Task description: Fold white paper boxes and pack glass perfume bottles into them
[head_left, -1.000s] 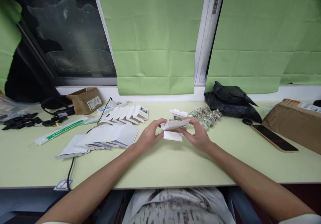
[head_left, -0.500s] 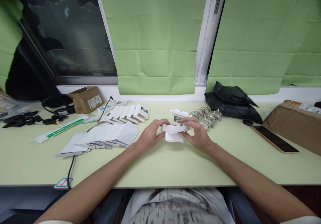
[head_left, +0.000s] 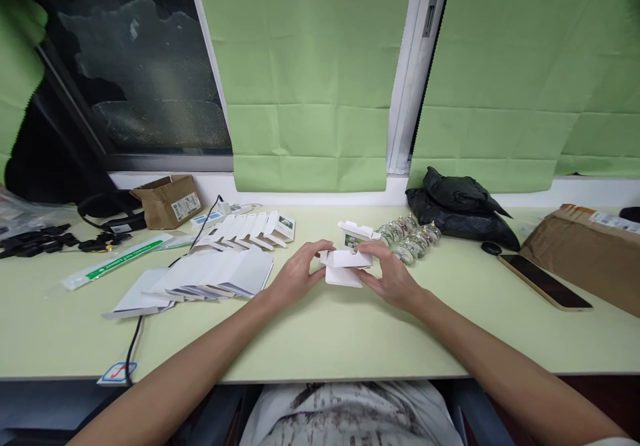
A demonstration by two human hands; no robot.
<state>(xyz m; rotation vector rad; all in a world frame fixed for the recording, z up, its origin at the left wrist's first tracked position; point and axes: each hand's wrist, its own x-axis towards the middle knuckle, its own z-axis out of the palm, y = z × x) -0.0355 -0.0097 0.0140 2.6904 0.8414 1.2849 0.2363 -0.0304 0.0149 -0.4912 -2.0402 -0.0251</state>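
Observation:
Between my hands is a small white cardboard box [head_left: 344,276], with a flap hanging toward me. My left hand [head_left: 299,271] pinches its left end between thumb and fingers. At the right end, my right hand [head_left: 389,274] grips it, thumb below and fingers over the top edge. Just behind it stands another white box [head_left: 356,231] with a printed picture and a raised flap, partly hidden by my right fingers. Several round, clear ornaments [head_left: 410,241] with gold tops lie in rows to the right of that box.
Left of my hands lie a fanned stack of flat white cartons [head_left: 210,274] and a row of white boxes [head_left: 255,228]. A black cable [head_left: 137,333] crosses the table's left side. To the right are a black plastic bag [head_left: 457,209], a phone [head_left: 545,281] and a brown carton [head_left: 585,253].
The front panel of the box in my hands has folded down; the opening that showed at its top is now covered. My hands stay in nearly the same place. The view has shifted slightly.

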